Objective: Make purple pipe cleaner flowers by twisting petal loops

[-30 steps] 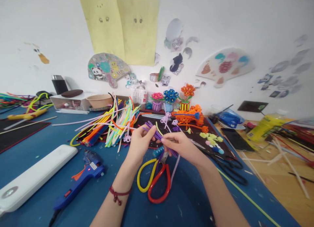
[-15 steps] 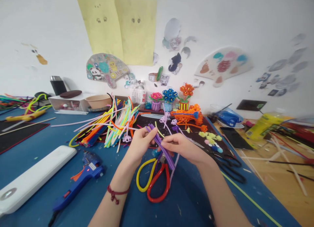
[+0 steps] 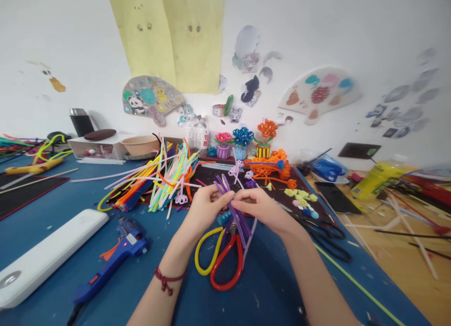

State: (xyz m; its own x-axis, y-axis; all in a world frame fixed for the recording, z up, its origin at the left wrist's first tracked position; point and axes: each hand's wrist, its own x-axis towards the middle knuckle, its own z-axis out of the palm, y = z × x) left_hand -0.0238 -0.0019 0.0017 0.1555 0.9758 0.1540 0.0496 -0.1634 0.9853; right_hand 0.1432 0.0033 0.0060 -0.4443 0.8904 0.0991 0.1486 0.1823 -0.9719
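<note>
A small bundle of purple pipe cleaners is pinched between my two hands, its ends fanning out above and below the grip. My left hand closes on it from the left, thumb across the front. From the other side my right hand grips the same bundle, its fingertips nearly touching the left thumb. Below them lies a pair of scissors with one yellow and one red handle, its blades hidden under the bundle and hands. A lilac pipe cleaner slants down beside the red handle.
Left of the hands are a blue glue gun, a long white case and a heap of coloured pipe cleaners. Black scissors and a phone lie right. Behind stand small flower pots and orange pipe-cleaner flowers.
My hands have drawn closer together on the bundle, the left thumb now meeting the right fingertips. The purple strands spread more at both ends. The scissors lie as before.
</note>
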